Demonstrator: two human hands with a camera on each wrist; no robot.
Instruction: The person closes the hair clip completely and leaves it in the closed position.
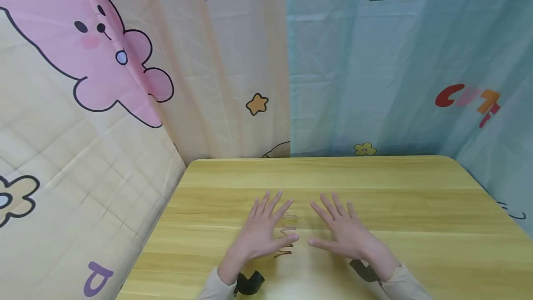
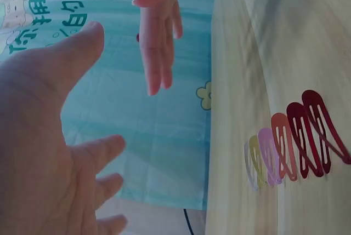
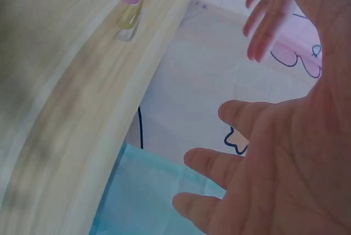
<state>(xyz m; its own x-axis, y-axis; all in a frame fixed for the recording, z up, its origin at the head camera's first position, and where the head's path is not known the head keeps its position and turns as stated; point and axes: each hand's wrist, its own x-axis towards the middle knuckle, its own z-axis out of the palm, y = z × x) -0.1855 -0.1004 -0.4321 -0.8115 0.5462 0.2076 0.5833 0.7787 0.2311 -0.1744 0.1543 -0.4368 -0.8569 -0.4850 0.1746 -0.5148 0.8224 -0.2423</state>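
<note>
Both hands hover over the wooden table with fingers spread and nothing held. My left hand (image 1: pixel 261 234) is on the left, its thumb and forefinger partly covering a row of snap hair clips (image 1: pixel 285 253) in the head view. To the right of that row is my right hand (image 1: pixel 346 234), apart from the clips. In the left wrist view the clips lie side by side: two dark red clips (image 2: pixel 296 112), a coral clip (image 2: pixel 278 120), a pink clip (image 2: pixel 265 133), a yellow clip and a pale one. The right wrist view catches the yellow clip (image 3: pixel 130 15) and its neighbours.
The light wooden table (image 1: pixel 399 198) has rounded far corners. Printed curtains hang behind and beside it, a cream curtain (image 1: pixel 225 59) on the left and a blue curtain (image 1: pixel 350 68) on the right. Dark straps (image 1: pixel 250 284) sit at the wrists.
</note>
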